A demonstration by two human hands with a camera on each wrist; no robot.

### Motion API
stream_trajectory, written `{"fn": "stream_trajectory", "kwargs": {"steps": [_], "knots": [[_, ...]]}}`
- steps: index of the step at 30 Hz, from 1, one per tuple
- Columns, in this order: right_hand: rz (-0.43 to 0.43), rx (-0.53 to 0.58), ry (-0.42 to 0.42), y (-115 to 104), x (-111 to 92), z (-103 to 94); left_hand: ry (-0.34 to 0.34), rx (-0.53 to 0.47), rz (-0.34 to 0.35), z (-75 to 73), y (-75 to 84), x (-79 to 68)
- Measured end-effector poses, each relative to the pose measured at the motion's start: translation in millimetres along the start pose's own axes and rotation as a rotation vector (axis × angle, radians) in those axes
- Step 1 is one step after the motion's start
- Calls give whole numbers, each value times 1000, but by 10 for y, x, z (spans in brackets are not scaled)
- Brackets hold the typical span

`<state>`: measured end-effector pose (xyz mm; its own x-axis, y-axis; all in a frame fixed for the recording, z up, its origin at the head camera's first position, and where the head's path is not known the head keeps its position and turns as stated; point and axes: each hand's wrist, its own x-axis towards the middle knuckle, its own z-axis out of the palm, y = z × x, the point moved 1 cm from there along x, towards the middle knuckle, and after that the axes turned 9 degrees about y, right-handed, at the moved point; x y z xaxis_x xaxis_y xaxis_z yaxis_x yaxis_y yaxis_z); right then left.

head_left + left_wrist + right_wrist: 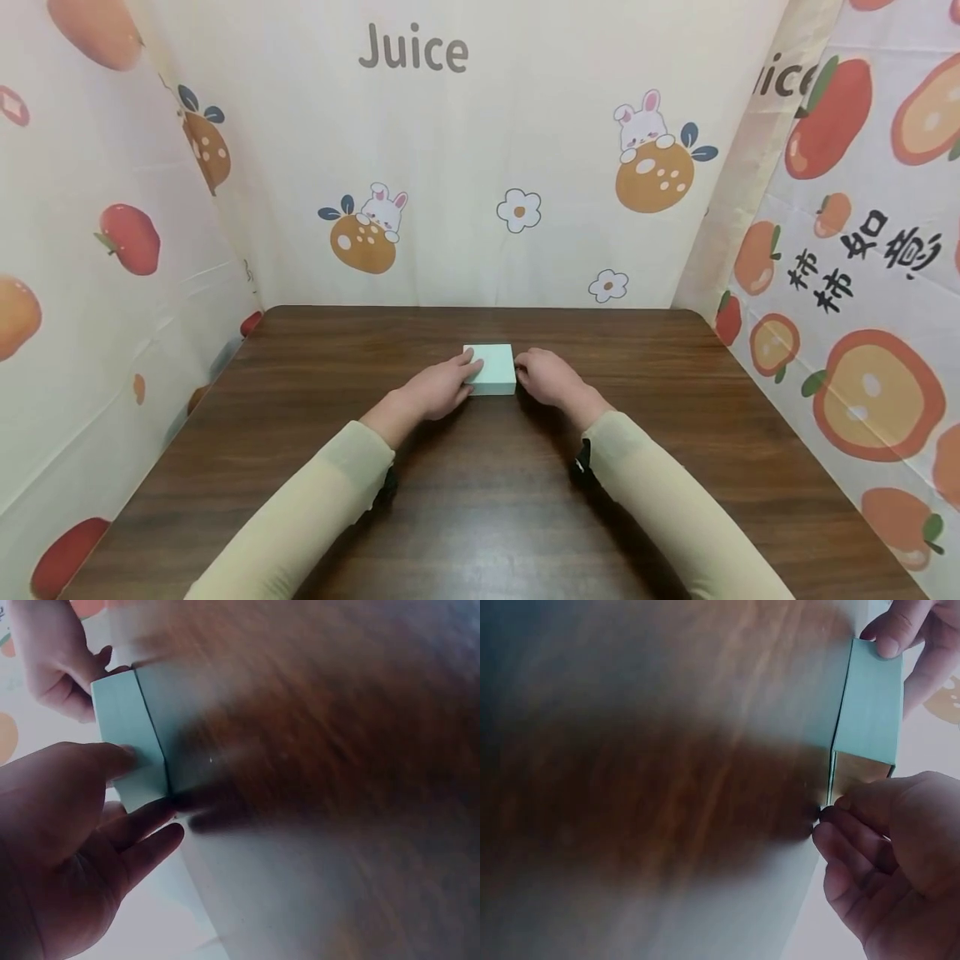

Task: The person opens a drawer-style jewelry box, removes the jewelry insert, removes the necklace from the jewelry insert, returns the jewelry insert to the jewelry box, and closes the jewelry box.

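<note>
A small mint-green box [497, 368] lies on the dark wood table between both hands. My left hand [441, 387] grips its left end, the thumb pressed on one face in the left wrist view and the other fingers around the edge. At the opposite end is my right hand [547, 377], its fingers curled. In the right wrist view, that end of the box [870, 712] shows a brown inner surface [861, 769]. A thin green flap [830, 776] sticks out there, and the right thumb and forefinger pinch its tip.
The wood-grain table [480, 475] runs back to a fruit-print curtain [450, 142]. More printed cloth hangs along the left [180, 192] and right [847, 275] sides. Both forearms, in pale sleeves, reach across the front of the table.
</note>
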<state>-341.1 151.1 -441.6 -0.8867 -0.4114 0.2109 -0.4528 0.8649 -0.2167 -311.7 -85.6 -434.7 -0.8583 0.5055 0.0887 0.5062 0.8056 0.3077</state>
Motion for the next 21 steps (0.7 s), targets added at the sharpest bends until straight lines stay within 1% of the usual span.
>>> {"fn": "stream_trajectory", "kwargs": {"steps": [2, 3, 5, 6, 9, 10, 11, 12, 13, 17, 18, 21], "knots": [[19, -3, 6, -3, 20, 9, 4, -14, -1, 12, -7, 23], [27, -4, 12, -5, 30, 15, 20, -17, 19, 108, -111, 68], [38, -8, 18, -12, 43, 23, 21, -21, 15, 146, -147, 104], [46, -7, 21, -17, 48, 24, 33, -3, 29, 227, -218, 149], [61, -15, 26, -31, 53, 20, 32, -1, 33, 259, -251, 185], [65, -20, 26, -38, 54, 17, 16, -9, 13, 173, -159, 158], [68, -22, 28, -43, 56, 11, 28, 8, 28, 213, -198, 172], [66, -27, 30, -47, 57, 8, 27, -1, 30, 198, -186, 164], [65, -30, 32, -50, 59, 3, 15, -24, 15, 119, -118, 124], [56, -42, 34, -55, 76, -8, 15, -8, 10, 72, -56, 74], [55, -44, 32, -54, 80, -7, 6, -18, -4, 18, 3, 46], [60, -44, 27, -49, 91, -1, 7, 4, -9, 2, 31, 21]]}}
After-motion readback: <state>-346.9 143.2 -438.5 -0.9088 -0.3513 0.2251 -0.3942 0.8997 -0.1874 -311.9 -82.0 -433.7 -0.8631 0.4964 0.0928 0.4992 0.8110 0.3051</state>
